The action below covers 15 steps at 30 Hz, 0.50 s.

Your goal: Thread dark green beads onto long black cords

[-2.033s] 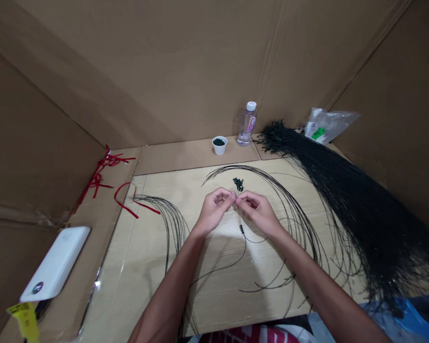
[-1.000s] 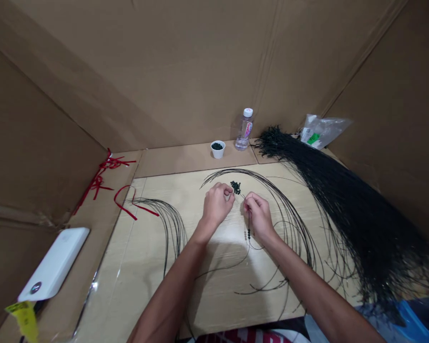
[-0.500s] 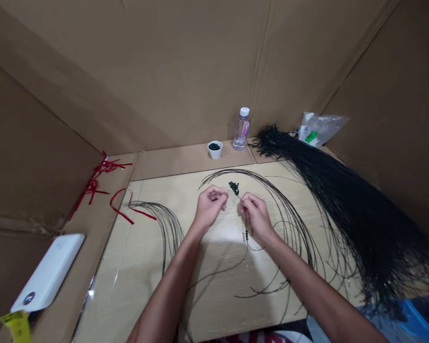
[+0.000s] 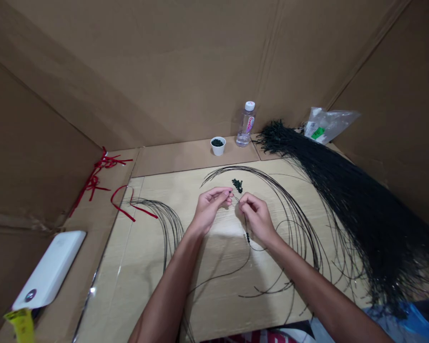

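My right hand (image 4: 256, 215) pinches a thin dark cord (image 4: 246, 221) close to its tip, which points toward my left hand. Several dark beads (image 4: 248, 238) are strung on that cord below the fingers. With thumb and fingers together, my left hand (image 4: 211, 207) holds a tiny dark bead (image 4: 230, 192) at its fingertips, right by the cord's tip. Whether the tip is inside the bead is too small to tell. Just beyond both hands lies a small pile of dark green beads (image 4: 238, 185) on the table.
Behind stand a white cup (image 4: 218, 149) of dark beads and a clear bottle (image 4: 245, 126). A thick bundle of black cords (image 4: 339, 190) and a plastic bag (image 4: 329, 125) lie right. Loose cords (image 4: 168, 219), red ribbons (image 4: 100, 171) and a white power bank (image 4: 52, 269) are left.
My left hand has moved right, its fingertips now beside the cord's tip with a bead between them. My right hand keeps its pinch on the cord. The view has shifted slightly.
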Each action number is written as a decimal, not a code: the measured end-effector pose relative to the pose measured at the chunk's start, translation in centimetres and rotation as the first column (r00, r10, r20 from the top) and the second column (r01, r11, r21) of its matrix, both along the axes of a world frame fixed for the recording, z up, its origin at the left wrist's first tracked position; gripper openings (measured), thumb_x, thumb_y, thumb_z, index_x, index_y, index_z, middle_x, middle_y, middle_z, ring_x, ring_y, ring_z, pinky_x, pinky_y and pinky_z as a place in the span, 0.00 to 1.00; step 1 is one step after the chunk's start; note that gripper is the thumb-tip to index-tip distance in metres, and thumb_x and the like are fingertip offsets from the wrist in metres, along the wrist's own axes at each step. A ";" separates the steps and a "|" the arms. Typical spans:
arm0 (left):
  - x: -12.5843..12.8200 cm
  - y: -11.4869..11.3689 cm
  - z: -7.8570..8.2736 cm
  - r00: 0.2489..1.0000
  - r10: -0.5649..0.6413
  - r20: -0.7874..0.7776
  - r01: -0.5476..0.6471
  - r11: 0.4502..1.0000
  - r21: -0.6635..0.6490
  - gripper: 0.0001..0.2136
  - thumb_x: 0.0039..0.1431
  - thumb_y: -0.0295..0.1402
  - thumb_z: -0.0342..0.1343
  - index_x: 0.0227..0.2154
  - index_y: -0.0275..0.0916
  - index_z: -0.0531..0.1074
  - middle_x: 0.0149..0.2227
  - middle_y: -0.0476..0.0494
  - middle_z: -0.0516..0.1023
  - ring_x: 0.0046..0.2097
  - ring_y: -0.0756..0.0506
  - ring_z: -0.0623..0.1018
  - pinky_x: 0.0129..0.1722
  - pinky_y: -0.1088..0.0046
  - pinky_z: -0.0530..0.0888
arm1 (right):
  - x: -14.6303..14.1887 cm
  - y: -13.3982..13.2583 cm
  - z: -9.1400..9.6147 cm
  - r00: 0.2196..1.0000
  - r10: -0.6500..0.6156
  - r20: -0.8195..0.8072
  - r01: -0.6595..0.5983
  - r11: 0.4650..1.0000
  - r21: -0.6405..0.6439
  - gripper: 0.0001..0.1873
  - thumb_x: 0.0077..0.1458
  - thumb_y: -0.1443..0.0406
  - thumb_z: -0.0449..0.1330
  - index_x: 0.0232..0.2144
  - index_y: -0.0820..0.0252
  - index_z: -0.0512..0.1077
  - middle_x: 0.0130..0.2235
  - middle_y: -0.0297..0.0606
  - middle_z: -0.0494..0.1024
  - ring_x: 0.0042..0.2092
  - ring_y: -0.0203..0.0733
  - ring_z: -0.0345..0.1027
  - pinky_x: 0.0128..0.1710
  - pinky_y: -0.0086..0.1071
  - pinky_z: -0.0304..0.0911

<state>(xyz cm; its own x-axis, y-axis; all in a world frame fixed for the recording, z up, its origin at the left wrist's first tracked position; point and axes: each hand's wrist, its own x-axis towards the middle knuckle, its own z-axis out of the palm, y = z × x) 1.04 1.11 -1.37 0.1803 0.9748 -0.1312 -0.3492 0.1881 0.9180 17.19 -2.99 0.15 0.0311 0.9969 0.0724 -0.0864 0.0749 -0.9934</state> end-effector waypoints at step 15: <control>0.0 0.0 0.5 0.999 -0.034 -0.025 0.034 0.999 0.015 0.14 0.55 0.39 0.74 0.41 0.36 0.87 0.38 0.40 0.84 0.35 0.49 0.77 0.37 0.73 0.74 | -0.1 0.2 -0.2 1.000 0.023 0.013 -0.023 0.999 -0.029 0.08 0.54 0.65 0.58 0.23 0.55 0.67 0.23 0.28 0.64 0.26 0.36 0.53 0.26 0.31 0.49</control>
<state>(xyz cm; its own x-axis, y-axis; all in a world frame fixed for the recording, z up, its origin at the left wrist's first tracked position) 1.03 1.07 -0.82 0.2100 0.9702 -0.1208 -0.3204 0.1850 0.9290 17.13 -2.83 -0.02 0.0073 0.9990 0.0442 -0.0747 0.0446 -0.9962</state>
